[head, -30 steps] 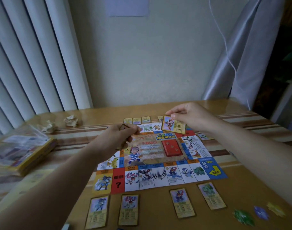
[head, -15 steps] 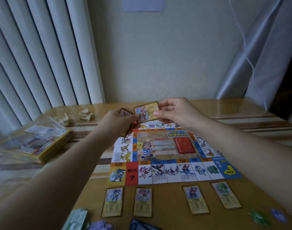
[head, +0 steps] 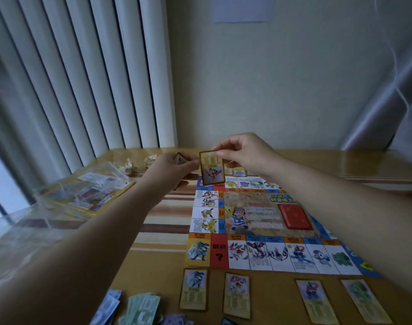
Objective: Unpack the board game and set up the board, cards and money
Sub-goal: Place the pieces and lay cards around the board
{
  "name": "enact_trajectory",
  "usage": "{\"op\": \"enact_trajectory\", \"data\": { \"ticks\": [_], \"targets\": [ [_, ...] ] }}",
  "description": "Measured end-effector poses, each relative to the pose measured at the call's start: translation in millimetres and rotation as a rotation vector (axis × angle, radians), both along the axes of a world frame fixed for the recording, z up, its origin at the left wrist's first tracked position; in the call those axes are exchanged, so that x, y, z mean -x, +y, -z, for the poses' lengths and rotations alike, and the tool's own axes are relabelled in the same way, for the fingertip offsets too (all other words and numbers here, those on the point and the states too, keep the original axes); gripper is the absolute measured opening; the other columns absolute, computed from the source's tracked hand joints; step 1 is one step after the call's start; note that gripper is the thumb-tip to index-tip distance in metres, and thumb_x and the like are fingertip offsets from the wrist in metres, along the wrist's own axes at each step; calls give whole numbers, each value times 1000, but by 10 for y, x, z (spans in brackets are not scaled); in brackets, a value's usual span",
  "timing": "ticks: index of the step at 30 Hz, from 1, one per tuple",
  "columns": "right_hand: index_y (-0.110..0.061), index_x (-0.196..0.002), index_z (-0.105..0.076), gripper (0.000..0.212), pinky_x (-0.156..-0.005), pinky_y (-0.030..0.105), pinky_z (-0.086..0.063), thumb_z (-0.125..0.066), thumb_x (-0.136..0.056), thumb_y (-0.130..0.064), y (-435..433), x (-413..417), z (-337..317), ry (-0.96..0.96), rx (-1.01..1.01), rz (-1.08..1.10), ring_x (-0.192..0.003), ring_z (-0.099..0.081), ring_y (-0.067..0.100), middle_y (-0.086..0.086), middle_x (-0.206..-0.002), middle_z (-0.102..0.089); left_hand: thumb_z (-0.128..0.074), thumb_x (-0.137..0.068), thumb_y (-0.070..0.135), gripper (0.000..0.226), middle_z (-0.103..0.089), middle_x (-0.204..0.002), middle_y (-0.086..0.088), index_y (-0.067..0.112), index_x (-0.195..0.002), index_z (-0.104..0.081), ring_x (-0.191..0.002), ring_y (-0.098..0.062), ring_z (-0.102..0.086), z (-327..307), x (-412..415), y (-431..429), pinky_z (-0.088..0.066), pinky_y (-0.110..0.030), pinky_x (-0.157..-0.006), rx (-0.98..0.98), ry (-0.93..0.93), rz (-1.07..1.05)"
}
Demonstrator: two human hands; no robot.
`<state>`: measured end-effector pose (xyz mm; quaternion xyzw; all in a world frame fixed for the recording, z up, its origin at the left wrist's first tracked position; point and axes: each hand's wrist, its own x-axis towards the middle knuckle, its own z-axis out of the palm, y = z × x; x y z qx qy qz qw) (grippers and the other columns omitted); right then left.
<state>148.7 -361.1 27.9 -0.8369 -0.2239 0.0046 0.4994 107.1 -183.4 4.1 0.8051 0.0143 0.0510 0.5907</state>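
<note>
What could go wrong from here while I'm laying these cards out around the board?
1. The right hand pinches the card only by its top edge, above the far left corner of the board. It could slip and land crooked on the squares.
2. The right forearm crosses above the board's right side near the red deck. Lowering it may shift either.
3. The left hand grips spare cards. A loose grip could scatter them.

Board is showing white, orange, blue, red squares; 1 deck showing red; table running tan with brown-cream stripes; money showing green.
</note>
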Motion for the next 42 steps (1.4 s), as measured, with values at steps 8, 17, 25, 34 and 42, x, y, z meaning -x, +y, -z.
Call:
{"op": "enact_trajectory", "data": {
  "ticks": [8,17,25,34,42],
  "targets": [
    [-20,-95,-68,11,-73,22,-53,-65,-88,-12,183,-161,89,26,83,-26,-75,-62,7,-4,-85,-68,-64,-87,13,4,-72,-85,-8,12,-86,-60,-81,-20,-70,99,-123,65,-51,-27,-61,111,41,-50],
    [-16,-82,-61,10,-63,19,-51,-68,-85,-9,522,-549,485,123,151,68,-65,-61,7,3,-85,-69,-62,-88,3,10,-71,-91,-14,3,-97,-60,-72,-18,-71,418,-396,333,-56,-26,-59,358,277,-219],
    [-13,-90,-70,8,-75,26,-41,-71,-83,-14,932,-926,1000,135,377,57,-87,-56,12,-3,-90,-63,-58,-91,8,20,-66,-89,-9,7,-111,-58,-79,-18,-69,651,-519,707,-57,-31,-68,-123,245,-246],
    [-29,-74,-68,9,-90,39,-50,-72,-82,-27,979,-1028,1251,-80,611,161,-101,-59,17,-7,-91,-71,-59,-91,14,14,-68,-93,-4,14,-105,-61,-78,-12,-68,719,-474,651,-56,-30,-69,-187,298,-177],
    [-28,-91,-69,6,-95,37,-33,-66,-86,-29,1021,-1025,1288,-252,713,191,-117,-41,24,-2,-109,-62,-56,-93,15,11,-68,-94,-6,11,-101,-62,-79,-14,-67,688,-394,602,-54,-25,-64,82,317,-195]
  ]
}}
